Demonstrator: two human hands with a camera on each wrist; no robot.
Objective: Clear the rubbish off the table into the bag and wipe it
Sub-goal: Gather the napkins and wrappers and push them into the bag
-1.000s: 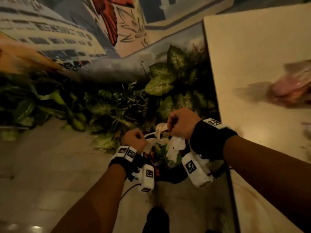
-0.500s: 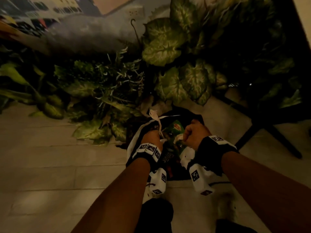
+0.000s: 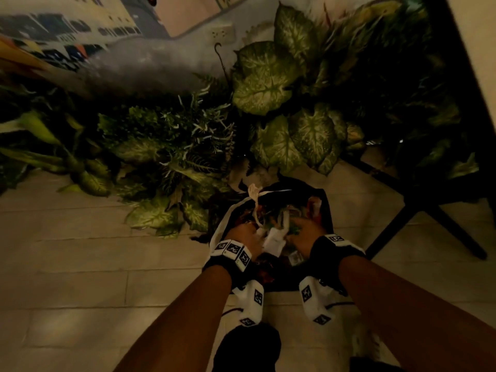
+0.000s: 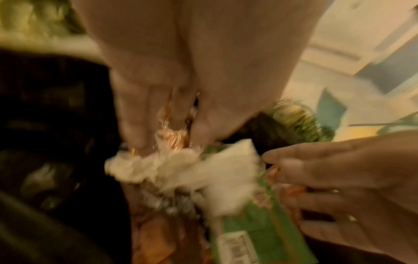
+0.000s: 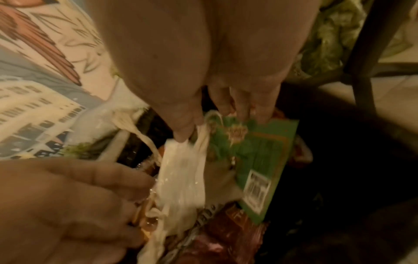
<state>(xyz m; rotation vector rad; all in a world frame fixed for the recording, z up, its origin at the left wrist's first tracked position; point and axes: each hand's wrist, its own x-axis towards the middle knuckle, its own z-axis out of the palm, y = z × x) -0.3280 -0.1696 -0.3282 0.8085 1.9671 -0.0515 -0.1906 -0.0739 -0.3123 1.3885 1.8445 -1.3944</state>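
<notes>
A black bag [image 3: 326,208] stands open on the tiled floor, stuffed with rubbish. Both my hands reach into its mouth. My left hand [image 3: 243,234] points its straight fingers [image 4: 135,135] down onto a crinkly orange wrapper [image 4: 174,137] and a crumpled white tissue [image 4: 181,169]. My right hand [image 3: 302,232] lies beside it, its fingers [image 5: 246,110] on the top edge of a green packet [image 5: 267,157] and its thumb on the white tissue [image 5: 183,175]. Under them lies a dark red packet [image 5: 221,237]. The wrist views are blurred.
Leafy plants [image 3: 268,76] crowd the wall right behind the bag. The table's edge [image 3: 472,49] and its black legs [image 3: 418,210] stand to the right. A wall socket [image 3: 221,33] sits above the plants. My dark shoe [image 3: 247,347] is below the bag.
Both hands held the bag's top in fists and lowered it to the floor. They have since let go and moved down into its mouth onto the rubbish.
</notes>
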